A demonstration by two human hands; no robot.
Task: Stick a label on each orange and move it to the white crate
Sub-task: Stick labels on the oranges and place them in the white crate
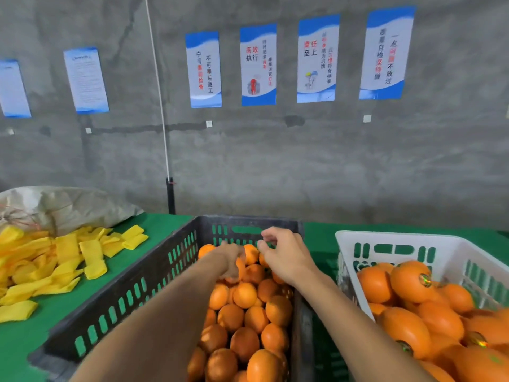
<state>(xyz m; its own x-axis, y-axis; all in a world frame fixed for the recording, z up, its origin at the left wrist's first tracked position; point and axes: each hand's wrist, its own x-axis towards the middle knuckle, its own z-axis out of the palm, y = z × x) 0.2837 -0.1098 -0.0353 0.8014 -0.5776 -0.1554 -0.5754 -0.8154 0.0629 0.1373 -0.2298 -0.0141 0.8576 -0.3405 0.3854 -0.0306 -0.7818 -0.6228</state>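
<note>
**Inspector:** At the time of inspection both your arms reached into the dark crate, which stood on the green tabletop and was filled with unlabelled oranges. Your left hand was down among the fruit at the crate's far end, fingers curled over one orange. Whether you had a firm hold of it I could not tell; the hand was blurred.

**Operator:** And my right?

**Inspector:** Your right hand was raised near the crate's far wall, thumb and forefinger drawn close as if pinching something small. If a label was there, it was too small to make out. The white crate stood just beside the dark one, toward the tabletop's right edge, already holding oranges with shiny stickers.

**Operator:** How would the fruit handle?

**Inspector:** In my judgement each orange was firm, rounded, moderately weighty for one hand, with a slightly waxy rind that could slip. You would do best to cup it around its widest part, leaving the top free for the label, and to set it down rather than drop it, since bruising was possible. Yellow foam sleeves lay toward the tabletop's left edge.
</note>
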